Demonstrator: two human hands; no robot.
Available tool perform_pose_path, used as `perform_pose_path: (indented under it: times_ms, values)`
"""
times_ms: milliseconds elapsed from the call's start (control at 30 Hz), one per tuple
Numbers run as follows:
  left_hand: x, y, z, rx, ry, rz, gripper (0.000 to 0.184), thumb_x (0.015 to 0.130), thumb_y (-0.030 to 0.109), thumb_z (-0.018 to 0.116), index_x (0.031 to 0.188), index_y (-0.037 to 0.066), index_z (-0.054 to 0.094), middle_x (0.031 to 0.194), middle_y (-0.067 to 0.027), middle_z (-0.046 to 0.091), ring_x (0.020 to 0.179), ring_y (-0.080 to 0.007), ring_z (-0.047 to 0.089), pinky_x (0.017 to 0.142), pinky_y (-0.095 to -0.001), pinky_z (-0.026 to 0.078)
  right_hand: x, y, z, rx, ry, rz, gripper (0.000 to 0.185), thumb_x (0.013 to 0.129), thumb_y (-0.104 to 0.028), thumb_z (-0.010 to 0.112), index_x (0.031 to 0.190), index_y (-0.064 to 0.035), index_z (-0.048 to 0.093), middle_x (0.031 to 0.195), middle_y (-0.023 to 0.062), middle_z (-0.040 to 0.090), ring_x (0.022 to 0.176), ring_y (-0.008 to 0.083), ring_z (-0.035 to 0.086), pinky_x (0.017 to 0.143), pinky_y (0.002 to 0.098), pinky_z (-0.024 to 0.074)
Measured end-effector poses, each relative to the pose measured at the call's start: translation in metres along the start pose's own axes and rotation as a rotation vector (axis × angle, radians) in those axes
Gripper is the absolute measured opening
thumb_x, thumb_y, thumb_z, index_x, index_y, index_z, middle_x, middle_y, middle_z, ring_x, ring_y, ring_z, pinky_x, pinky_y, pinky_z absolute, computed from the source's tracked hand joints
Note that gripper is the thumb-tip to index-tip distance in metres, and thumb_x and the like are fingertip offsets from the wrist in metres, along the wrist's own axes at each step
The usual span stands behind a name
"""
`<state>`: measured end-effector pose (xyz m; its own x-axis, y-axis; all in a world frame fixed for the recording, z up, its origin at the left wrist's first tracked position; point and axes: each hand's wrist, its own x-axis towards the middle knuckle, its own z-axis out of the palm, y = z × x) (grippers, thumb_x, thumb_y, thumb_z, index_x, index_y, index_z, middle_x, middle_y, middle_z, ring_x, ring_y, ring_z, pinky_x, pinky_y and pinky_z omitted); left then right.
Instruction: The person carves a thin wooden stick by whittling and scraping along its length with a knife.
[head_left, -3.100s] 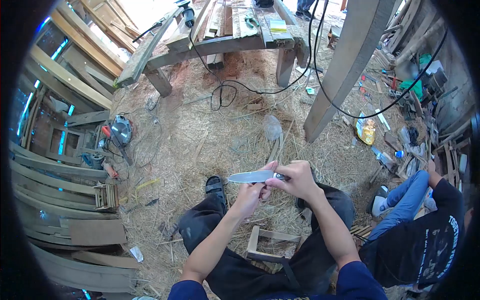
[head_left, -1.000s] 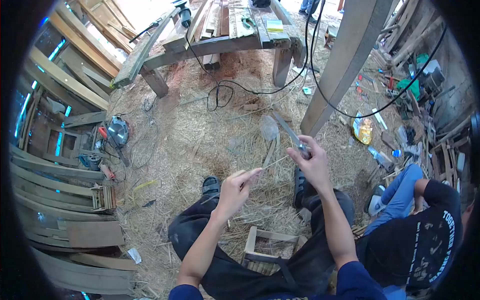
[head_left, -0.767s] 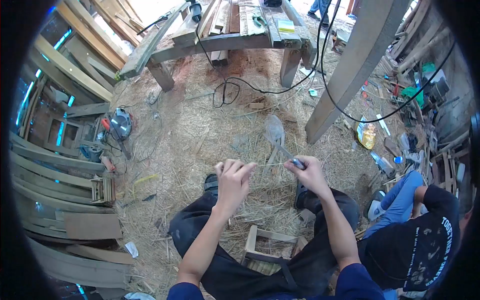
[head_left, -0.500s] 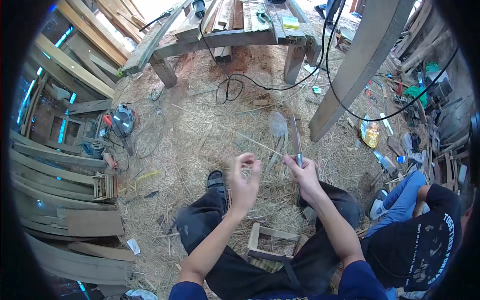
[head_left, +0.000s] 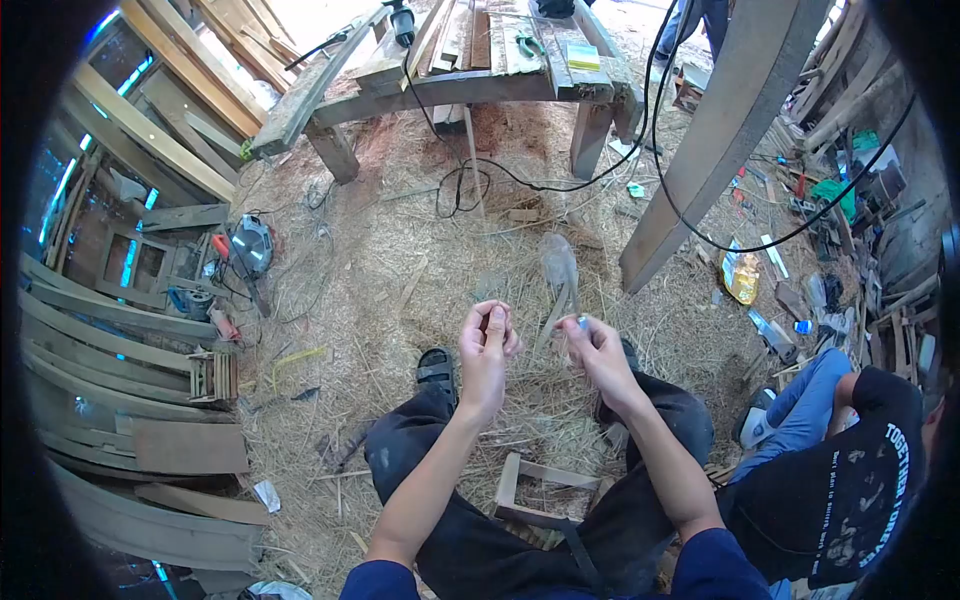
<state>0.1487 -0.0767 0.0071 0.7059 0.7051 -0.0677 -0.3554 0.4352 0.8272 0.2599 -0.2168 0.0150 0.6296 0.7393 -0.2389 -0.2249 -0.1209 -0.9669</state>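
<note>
My right hand [head_left: 598, 358] is closed around the handle of a knife [head_left: 582, 322], of which only a small bluish-metal part shows clearly; the blade is hard to make out from this angle. Level with it, my left hand [head_left: 486, 345] has its thumb and fingers pressed together, and what they pinch is too small to name. A thin pale strip [head_left: 474, 160] stretches upright in front of the table's underside; whether it reaches my left hand I cannot tell. Between my knees is a small wooden frame [head_left: 508, 485].
A wooden workbench [head_left: 450, 90] stands ahead, with a slanting post [head_left: 700, 150] and black cable at its right. A circular saw [head_left: 250, 243] lies left on the straw-covered floor. A seated person in a black shirt [head_left: 840, 480] is close on my right.
My left hand has gone from spread fingers to a pinch. The long knife blade has swung out of clear sight. A thin strip that crossed toward my right hand now appears farther ahead, upright.
</note>
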Motion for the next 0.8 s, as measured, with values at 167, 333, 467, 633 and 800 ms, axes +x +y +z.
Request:
perform_pose_path:
  times_ms: [167, 333, 467, 633, 800]
  values:
    - [-0.008, 0.001, 0.006, 0.102, -0.009, -0.107, 0.021, 0.104, 0.016, 0.055, 0.120, 0.002, 0.057, 0.081, 0.0034, 0.050, 0.061, -0.0026, 0.038, 0.053, -0.0213, 0.032, 0.001, -0.001, -0.005, -0.292, 0.106, -0.243, 0.029, 0.103, -0.031, 0.058, 0.109, -0.0028, 0.063, 0.078, -0.0044, 0.051, 0.069, 0.0049, 0.042, 0.061, 0.0236, 0.0366]
    - [-0.012, -0.001, 0.005, 0.084, -0.076, -0.150, 0.031, 0.103, 0.009, 0.054, 0.132, 0.002, 0.059, 0.084, 0.0043, 0.054, 0.061, 0.0001, 0.039, 0.051, -0.0184, 0.033, 0.002, -0.007, 0.013, -0.604, 0.080, -0.451, 0.035, 0.096, -0.034, 0.064, 0.107, -0.0009, 0.065, 0.078, 0.0087, 0.058, 0.071, 0.0201, 0.055, 0.065, 0.0339, 0.0431]
    - [-0.017, -0.003, 0.007, 0.168, -0.035, -0.217, 0.040, 0.102, 0.007, 0.054, 0.142, 0.002, 0.051, 0.080, 0.0046, 0.055, 0.057, -0.0005, 0.035, 0.049, -0.0189, 0.029, 0.002, -0.020, 0.015, -0.789, 0.035, -0.649, 0.039, 0.088, -0.039, 0.071, 0.101, -0.0014, 0.068, 0.081, 0.0133, 0.064, 0.075, 0.0304, 0.059, 0.070, 0.0400, 0.0436]
    - [-0.020, -0.003, -0.005, 0.081, -0.159, -0.317, 0.040, 0.102, 0.007, 0.054, 0.141, 0.004, 0.053, 0.083, 0.0037, 0.056, 0.060, -0.0019, 0.039, 0.049, -0.0195, 0.029, 0.007, -0.016, 0.000, -0.894, -0.005, -0.790, 0.042, 0.080, -0.041, 0.077, 0.096, -0.0028, 0.069, 0.080, 0.0088, 0.066, 0.073, 0.0265, 0.060, 0.070, 0.0375, 0.0419]
    - [-0.027, 0.005, -0.005, 0.032, -0.191, -0.344, 0.027, 0.102, 0.010, 0.055, 0.128, 0.003, 0.061, 0.079, 0.0048, 0.050, 0.059, -0.0022, 0.036, 0.049, -0.0200, 0.028, 0.005, -0.016, -0.017, -0.925, 0.067, -0.799, 0.041, 0.077, -0.041, 0.079, 0.091, -0.0043, 0.070, 0.080, 0.0078, 0.067, 0.073, 0.0263, 0.060, 0.070, 0.0377, 0.0417]
